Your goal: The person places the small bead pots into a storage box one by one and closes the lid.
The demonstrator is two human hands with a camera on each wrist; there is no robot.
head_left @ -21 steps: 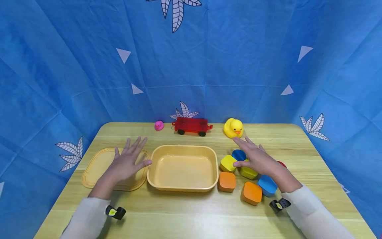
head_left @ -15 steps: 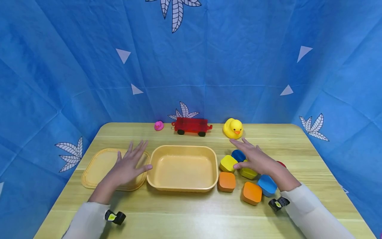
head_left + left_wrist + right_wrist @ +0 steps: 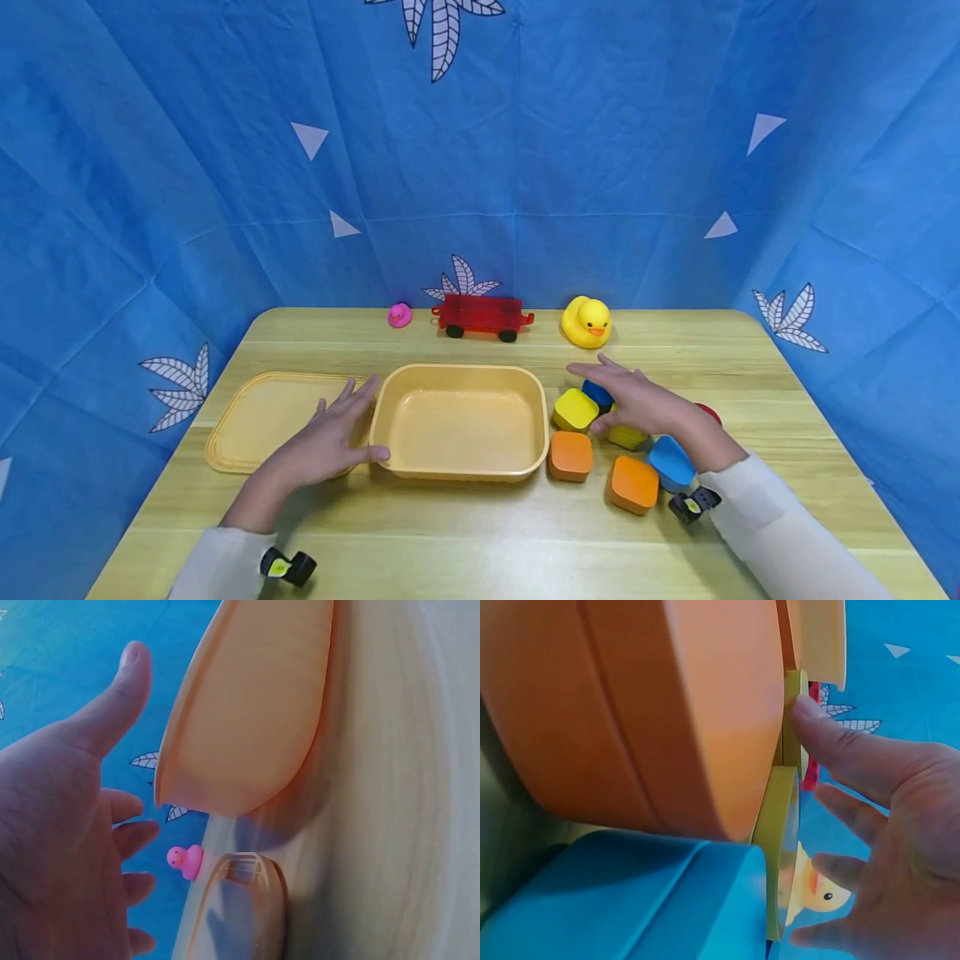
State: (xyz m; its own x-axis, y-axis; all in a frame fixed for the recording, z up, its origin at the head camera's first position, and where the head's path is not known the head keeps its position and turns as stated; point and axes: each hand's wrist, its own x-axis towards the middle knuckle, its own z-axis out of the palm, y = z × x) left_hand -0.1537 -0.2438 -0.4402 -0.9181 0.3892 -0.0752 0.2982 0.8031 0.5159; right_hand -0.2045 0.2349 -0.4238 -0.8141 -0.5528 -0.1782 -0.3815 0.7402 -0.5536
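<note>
My left hand [image 3: 330,437] hovers over the right side of a flat tan lid [image 3: 262,421], fingers spread and holding nothing. Its thumb overlaps the lower left corner of a tan rectangular tub [image 3: 461,425] in the head view. Over a cluster of coloured block-like cups, my right hand [image 3: 637,404] hangs with fingers extended and nothing held. Under and around it are a yellow cup [image 3: 574,410], a second yellow cup [image 3: 627,437] partly covered by the hand, and a dark blue one [image 3: 597,395]. Two orange cups [image 3: 570,456] and a light blue cup [image 3: 672,463] lie nearer me.
Along the table's back edge stand a small pink duck [image 3: 400,315], a red toy wagon [image 3: 482,317] and a larger yellow duck [image 3: 587,322]. A red piece [image 3: 708,412] peeks out behind the right wrist. Blue cloth [image 3: 517,167] hangs behind the wooden table [image 3: 465,542].
My left hand has come lower and toward the tub, its thumb now over the tub's corner. My right hand has shifted slightly left and down over the cups. The objects stay put.
</note>
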